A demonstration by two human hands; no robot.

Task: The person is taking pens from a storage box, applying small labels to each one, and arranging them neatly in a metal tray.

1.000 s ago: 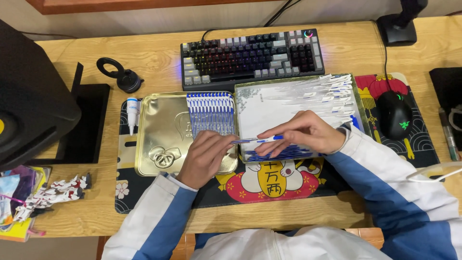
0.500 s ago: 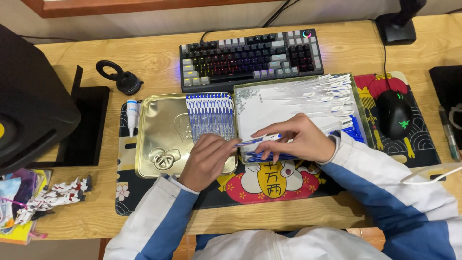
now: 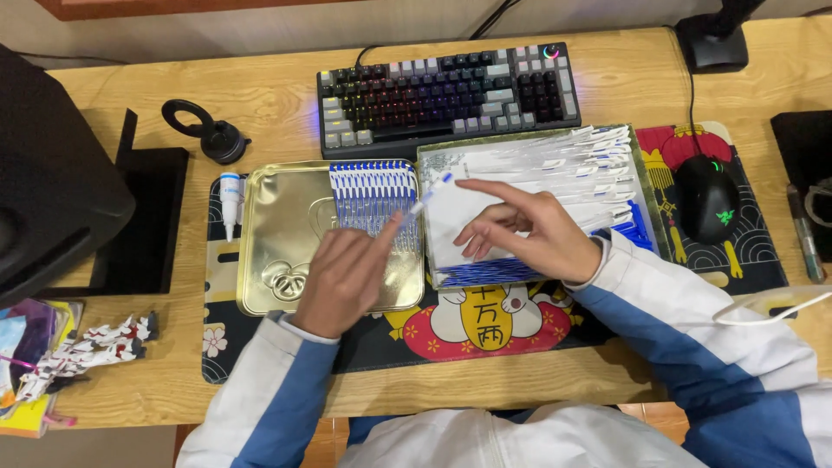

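While the left hand [image 3: 347, 273] pinches a blue-tipped white strip [image 3: 425, 201] over the gold tray [image 3: 277, 234], the right hand [image 3: 529, 232] rests spread on the strip stack [image 3: 555, 165].

The left hand [image 3: 342, 276] now holds the strip [image 3: 422, 202] alone, lifted and swung left so it slants between the row [image 3: 373, 196] in the gold tin [image 3: 286, 251] and the stack [image 3: 529, 186]. The right hand [image 3: 527, 232] is off the strip, its fingers spread open above the stack instead of pinching at its lower edge.
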